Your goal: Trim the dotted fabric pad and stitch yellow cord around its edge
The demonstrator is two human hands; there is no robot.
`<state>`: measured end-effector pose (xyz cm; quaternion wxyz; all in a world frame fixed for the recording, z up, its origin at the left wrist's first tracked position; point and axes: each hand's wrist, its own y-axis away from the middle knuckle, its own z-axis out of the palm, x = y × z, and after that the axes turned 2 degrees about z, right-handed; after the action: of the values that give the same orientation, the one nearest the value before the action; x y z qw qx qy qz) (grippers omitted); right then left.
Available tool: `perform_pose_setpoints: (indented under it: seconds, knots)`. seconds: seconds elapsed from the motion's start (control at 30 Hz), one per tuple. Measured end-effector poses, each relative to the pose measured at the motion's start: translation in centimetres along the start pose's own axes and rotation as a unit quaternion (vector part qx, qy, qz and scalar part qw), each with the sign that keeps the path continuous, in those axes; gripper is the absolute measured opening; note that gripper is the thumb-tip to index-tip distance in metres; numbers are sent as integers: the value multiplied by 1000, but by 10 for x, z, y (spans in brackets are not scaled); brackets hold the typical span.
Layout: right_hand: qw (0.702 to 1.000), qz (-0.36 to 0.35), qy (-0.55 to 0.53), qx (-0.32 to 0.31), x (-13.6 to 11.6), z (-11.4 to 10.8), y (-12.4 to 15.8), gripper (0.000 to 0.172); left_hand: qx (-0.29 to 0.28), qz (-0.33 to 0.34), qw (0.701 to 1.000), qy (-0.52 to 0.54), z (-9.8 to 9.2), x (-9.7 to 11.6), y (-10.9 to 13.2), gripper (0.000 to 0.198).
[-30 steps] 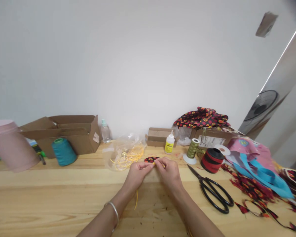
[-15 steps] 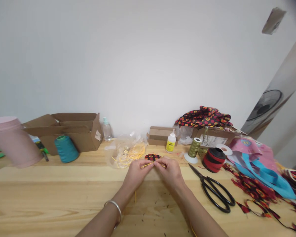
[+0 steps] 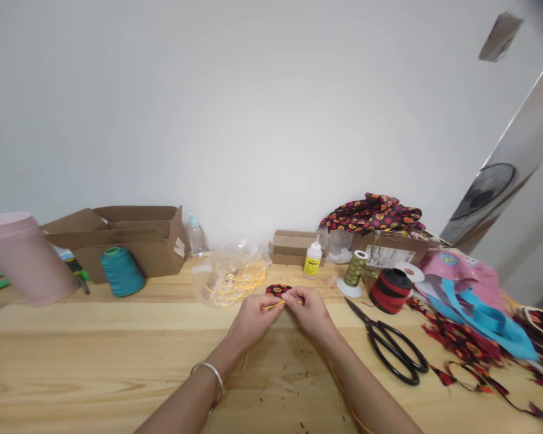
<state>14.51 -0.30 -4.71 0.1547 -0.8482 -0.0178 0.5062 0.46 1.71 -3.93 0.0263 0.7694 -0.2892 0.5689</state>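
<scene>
My left hand [image 3: 254, 318] and my right hand [image 3: 309, 310] meet at the middle of the table, fingertips pinched together. Between them runs a thin yellow cord [image 3: 274, 305], gripped by both. One end of it hangs below my left wrist, and another stretch trails along my right forearm. Just behind my fingers shows a small dark piece of fabric [image 3: 278, 290] with red and orange round prints; its lower part is hidden, so whether I also hold it I cannot tell. Beyond my left hand lies a clear plastic bag [image 3: 212, 265] with tangled yellow cord [image 3: 244, 282].
Black-handled scissors [image 3: 389, 343] lie right of my right arm, near fabric scraps [image 3: 461, 337] and a red-black spool [image 3: 391, 290]. A glue bottle [image 3: 313, 259] and green thread spool [image 3: 355, 269] stand behind. Leftward are a teal thread cone [image 3: 122, 272], cardboard box [image 3: 163, 253] and pink bin [image 3: 31, 259].
My fingertips have shifted slightly and drawn closer together on the yellow cord. More of the cord shows beside my right forearm. The view has turned a little.
</scene>
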Motion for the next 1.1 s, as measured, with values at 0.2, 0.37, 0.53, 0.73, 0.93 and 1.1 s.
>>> perform_pose_setpoints:
  seconds: [0.2,0.37,0.53,0.73,0.93,1.1]
  knots:
    - [1000,-1,-24,-13,-4,-2,0,24,-2,-44,997,69,0,2,0,24]
    - [1000,-3,-4,-3,-5,-2,0,24,2,-40,998,57,0,2,-1,24]
    - [1000,-13,6,5,-2,-1,0,25,8,-44,998,50,1,-2,-2,25]
    - [999,-22,28,6,1,-1,1,26,20,-61,996,61,1,-5,-3,24]
    - [997,-39,63,-3,0,0,3,23,16,-110,988,106,2,-6,-3,23]
    - [994,-17,108,0,-2,-4,1,23,-13,-105,987,118,1,-7,-3,23]
